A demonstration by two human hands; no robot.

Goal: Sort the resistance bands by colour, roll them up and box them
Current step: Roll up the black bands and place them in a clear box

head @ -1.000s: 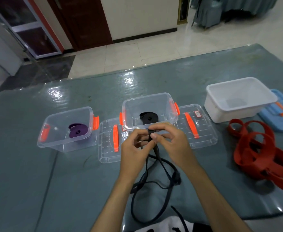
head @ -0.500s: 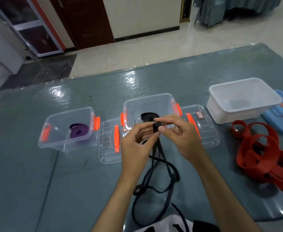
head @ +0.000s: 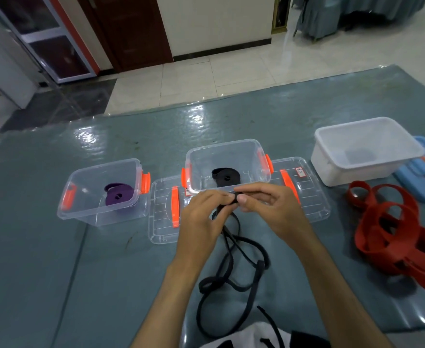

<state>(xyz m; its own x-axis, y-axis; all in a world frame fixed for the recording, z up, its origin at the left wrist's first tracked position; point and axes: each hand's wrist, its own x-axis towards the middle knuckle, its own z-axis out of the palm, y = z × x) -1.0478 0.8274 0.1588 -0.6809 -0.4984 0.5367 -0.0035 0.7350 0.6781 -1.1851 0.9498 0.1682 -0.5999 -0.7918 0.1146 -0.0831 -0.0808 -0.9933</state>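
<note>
Both hands met just in front of the middle clear box (head: 225, 153). Left hand (head: 201, 222) and right hand (head: 271, 209) each pinched the small rolled start of the black band (head: 234, 249); its loose length trailed down in loops onto the tabletop (head: 30, 247). One rolled black band (head: 225, 175) sat in that box, a rolled purple band (head: 119, 194) in the left clear box (head: 100, 194). Red bands (head: 394, 232) lay heaped at right, near the white box (head: 364, 151).
</note>
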